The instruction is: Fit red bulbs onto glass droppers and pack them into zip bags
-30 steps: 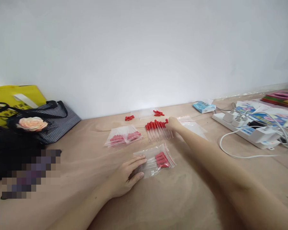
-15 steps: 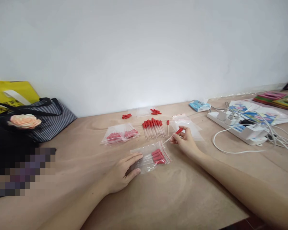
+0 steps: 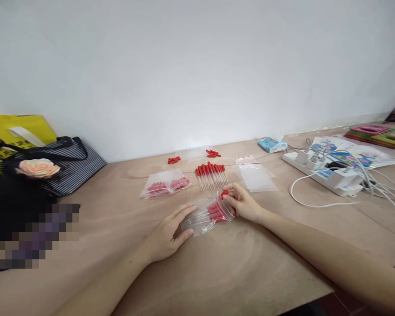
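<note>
A clear zip bag [image 3: 202, 215] holding several red-bulbed droppers lies on the table with its mouth to the right. My left hand [image 3: 173, 230] holds the bag's closed left end, thumb at the near side and fingers on the far side. At the mouth, my right hand [image 3: 243, 202] pinches a dropper by its red bulb [image 3: 224, 193]; its clear stem points left into the bag. A row of red-bulbed droppers [image 3: 212, 175] lies just beyond. Filled zip bags [image 3: 166, 183] are stacked at the left, and flat zip bags [image 3: 258, 177] lie at the right.
Loose red bulbs [image 3: 174, 160] and clear tubes [image 3: 195, 154] lie near the wall. At right are a tissue pack [image 3: 271, 145], a white power strip [image 3: 325, 174] with cables, and printed sheets [image 3: 349, 151]. A striped bag [image 3: 75, 164] stands at left.
My right hand has moved left with the dropper, bringing its stem into the bag's mouth. The lone dropper beside the row no longer shows. My left hand stays at the bag.
</note>
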